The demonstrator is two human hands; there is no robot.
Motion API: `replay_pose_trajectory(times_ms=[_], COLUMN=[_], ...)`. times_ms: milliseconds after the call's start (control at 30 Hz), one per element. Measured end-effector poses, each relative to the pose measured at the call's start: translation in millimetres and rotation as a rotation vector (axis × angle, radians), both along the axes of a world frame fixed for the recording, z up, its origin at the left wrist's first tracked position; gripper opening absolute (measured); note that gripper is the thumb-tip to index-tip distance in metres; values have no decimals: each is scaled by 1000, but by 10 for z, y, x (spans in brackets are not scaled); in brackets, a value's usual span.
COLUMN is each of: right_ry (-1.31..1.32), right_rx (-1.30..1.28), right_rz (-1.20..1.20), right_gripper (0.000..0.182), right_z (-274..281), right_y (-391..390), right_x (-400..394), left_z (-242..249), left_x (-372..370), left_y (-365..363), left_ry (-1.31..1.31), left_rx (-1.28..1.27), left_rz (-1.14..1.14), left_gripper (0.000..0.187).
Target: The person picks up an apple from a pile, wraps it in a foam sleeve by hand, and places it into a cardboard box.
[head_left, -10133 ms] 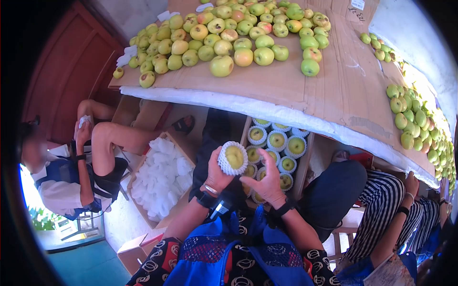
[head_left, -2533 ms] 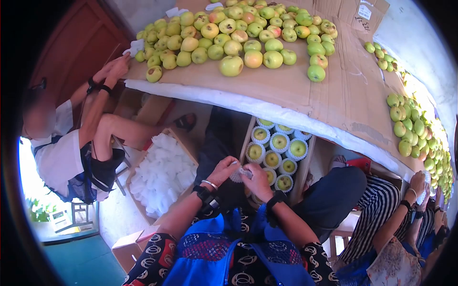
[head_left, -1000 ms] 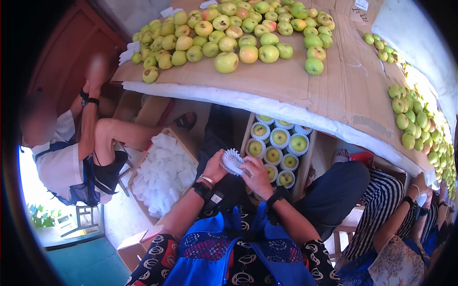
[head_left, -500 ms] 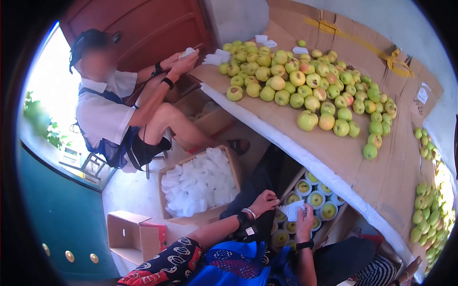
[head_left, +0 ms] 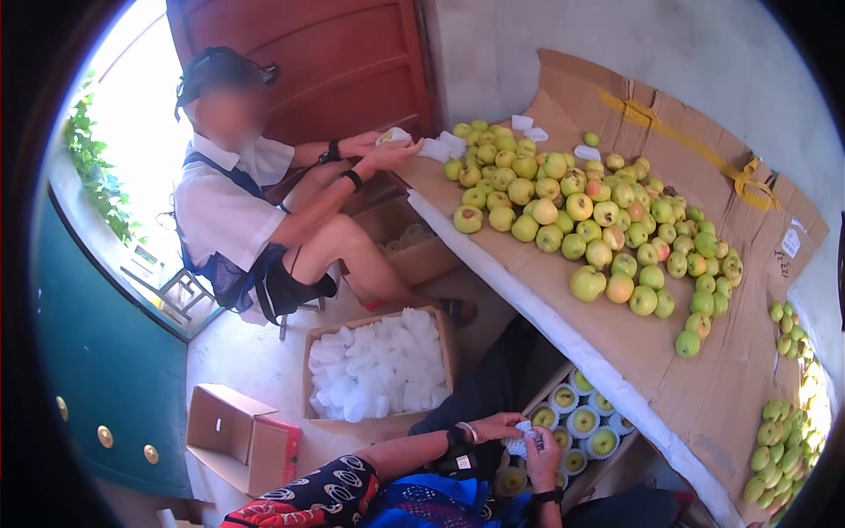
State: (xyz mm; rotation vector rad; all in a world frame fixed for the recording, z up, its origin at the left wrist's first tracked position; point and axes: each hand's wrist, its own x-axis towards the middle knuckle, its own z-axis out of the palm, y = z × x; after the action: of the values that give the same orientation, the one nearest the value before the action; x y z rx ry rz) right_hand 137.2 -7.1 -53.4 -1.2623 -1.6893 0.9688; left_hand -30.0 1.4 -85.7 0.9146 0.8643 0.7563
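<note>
Left hand [head_left: 499, 427] and right hand [head_left: 543, 457] are each pinching a side of a white foam net [head_left: 529, 433], up by the edge of the box [head_left: 553, 380]. Two-sided grip probably stops something that floppy from folding. Can't tell if there's fruit inside, too much is covered. Boxed apples [head_left: 584, 421] sit snug, each in its own net, I'd guess to save bruising. Loose apples [head_left: 548, 238] are heaped on the tabletop [head_left: 528, 277]. Label-wise: white sticker [head_left: 790, 243] on the cardboard [head_left: 806, 207] with handwriting [head_left: 782, 262] below, too small to read. No brand I can make out.
</note>
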Motion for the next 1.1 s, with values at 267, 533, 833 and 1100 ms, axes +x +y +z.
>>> replay_pose_trajectory(times_ms=[267,533,833,1100], right_ry=[-30,82,310,297], right_rx=[16,-20,-203,-208], right_rz=[18,-133,-157,-163], right_gripper=[17,17,18,16], right_z=[65,16,-103,-321], right_y=[-46,-8,52,142], right_x=[-19,-39,-47,95], left_z=[21,298,3,-42], left_x=[16,65,26,83], left_y=[-6,6,-40,32], left_ry=[-50,334,74,495], left_rx=[-17,175,41,331], left_rz=[-213,-307,-88,-325], left_gripper=[36,28,42,44])
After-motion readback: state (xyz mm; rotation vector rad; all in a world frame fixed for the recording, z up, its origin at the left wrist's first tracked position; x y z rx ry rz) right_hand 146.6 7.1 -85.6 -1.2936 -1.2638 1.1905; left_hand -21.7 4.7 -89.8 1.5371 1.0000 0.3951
